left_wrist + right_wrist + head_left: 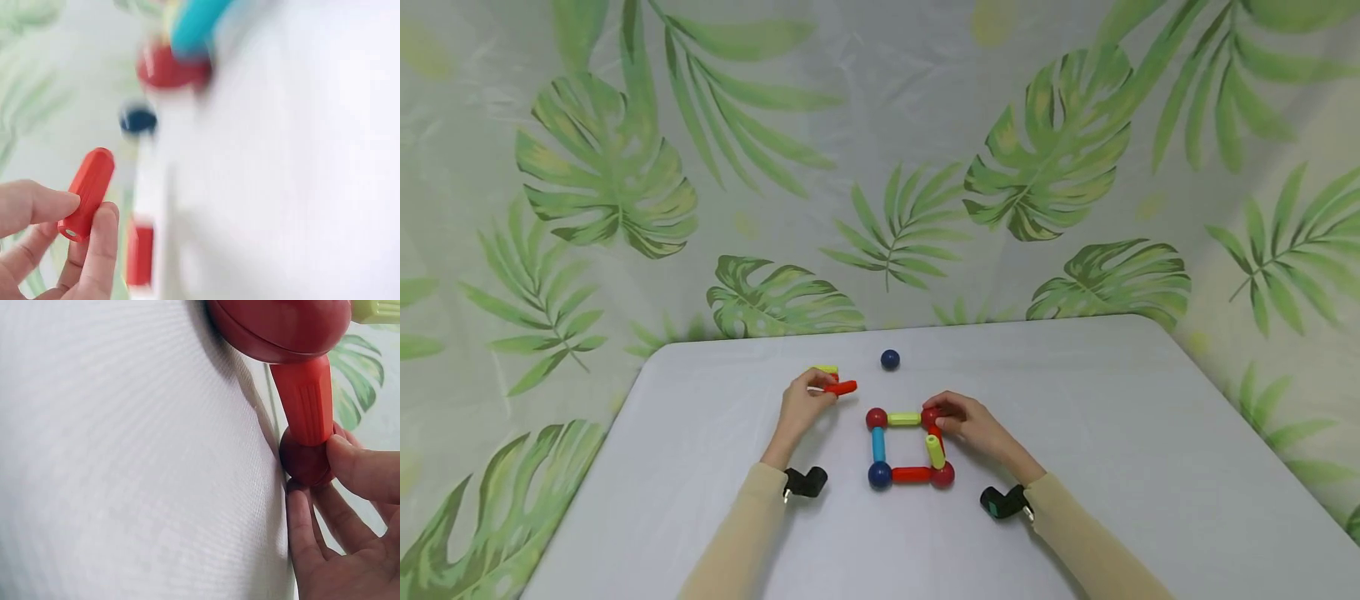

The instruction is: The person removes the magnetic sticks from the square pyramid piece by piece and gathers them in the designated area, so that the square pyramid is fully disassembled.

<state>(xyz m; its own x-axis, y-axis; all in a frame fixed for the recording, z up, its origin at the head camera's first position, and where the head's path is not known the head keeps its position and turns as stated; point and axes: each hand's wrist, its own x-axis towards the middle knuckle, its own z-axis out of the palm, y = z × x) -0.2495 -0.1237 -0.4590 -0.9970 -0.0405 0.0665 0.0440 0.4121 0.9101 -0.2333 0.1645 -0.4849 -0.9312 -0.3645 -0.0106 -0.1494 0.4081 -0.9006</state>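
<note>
Head view: left hand [803,406] is out over the white table [1150,433], wrist bent, fingers curled, pinching a red stick [841,387] at its near end; a yellow-green stick [826,369] lies just behind the fingers. Loose dark blue ball [890,359] sits on the table further back. Right hand [972,423] rests at the far right corner of the square frame [910,446] of sticks and balls, fingertips closed round the red corner ball [931,415]. Both forearms in beige sleeves, angled inward.

Left wrist view: thumb and fingers [94,250] pinch the red stick [87,194] by its lower end, stick tilted up. Background is blurred.

Right wrist view: fingers [359,469] grip the red ball [306,461], which joins a red stick [306,403] running up to another red ball [281,325].
</note>
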